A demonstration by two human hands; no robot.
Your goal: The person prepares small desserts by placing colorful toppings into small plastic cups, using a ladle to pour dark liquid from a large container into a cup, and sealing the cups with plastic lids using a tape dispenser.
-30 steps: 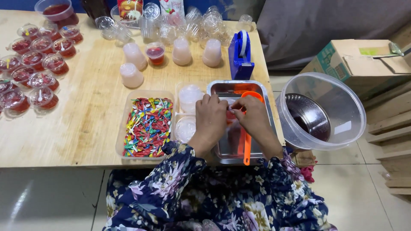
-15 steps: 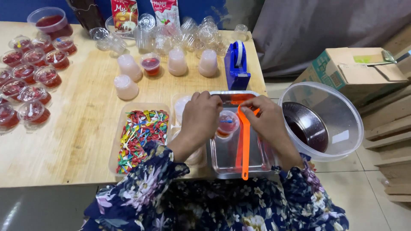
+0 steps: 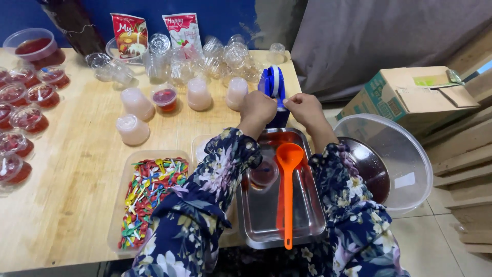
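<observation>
Both hands work at a blue plastic tape dispenser standing upright at the far edge of the wooden table, just beyond a metal tray. The left hand is clenched against the dispenser's side, fingers curled under; the right hand pinches at the dispenser's top edge with thumb and forefinger, though what it grips is too small to tell. The shallow rectangular stainless steel tray holds an orange plastic ladle lying lengthwise and a small clear lidded cup of reddish jelly. Left of the tray, a clear rectangular tub is filled with small multicoloured plastic spoons. A large clear round bowl sits to the right, off the table, with a metal basin inside it.
</observation>
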